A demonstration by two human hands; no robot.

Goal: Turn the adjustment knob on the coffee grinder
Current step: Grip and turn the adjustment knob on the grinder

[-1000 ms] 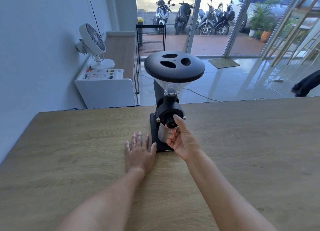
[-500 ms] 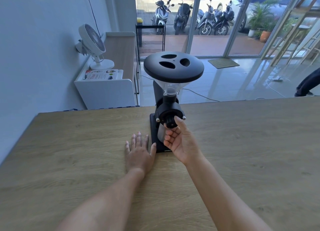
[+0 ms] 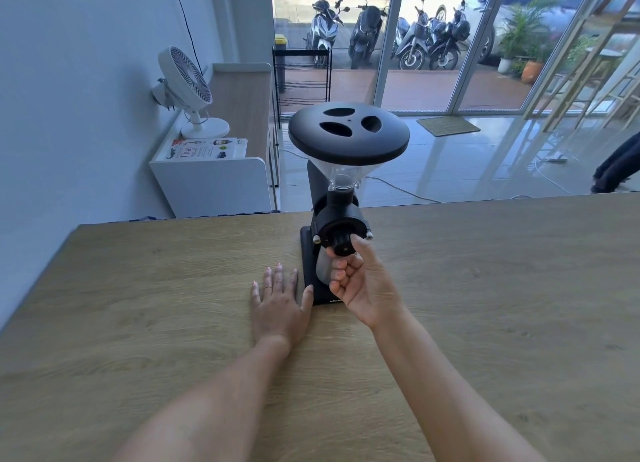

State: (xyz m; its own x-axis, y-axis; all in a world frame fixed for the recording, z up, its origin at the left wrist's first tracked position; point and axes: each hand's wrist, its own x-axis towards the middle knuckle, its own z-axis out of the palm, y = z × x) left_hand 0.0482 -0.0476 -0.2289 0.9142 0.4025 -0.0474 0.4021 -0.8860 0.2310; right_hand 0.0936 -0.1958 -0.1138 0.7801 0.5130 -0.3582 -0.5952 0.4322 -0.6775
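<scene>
Black coffee grinder (image 3: 341, 198) near table's (image 3: 138, 288) far edge. Right hand (image 3: 363, 285) pinches adjustment knob (image 3: 342, 245). Left hand (image 3: 278, 305) flat, fingers apart, beside base.

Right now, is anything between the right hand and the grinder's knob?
Nothing visible. The right hand is already at the knob, thumb and a fingertip on it. The left hand lies flat on the table beside the grinder base, clear of the knob.

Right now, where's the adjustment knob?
In the head view the knob sits centre frame, on the front of the grinder below the hopper, pinched by the right hand.
</scene>
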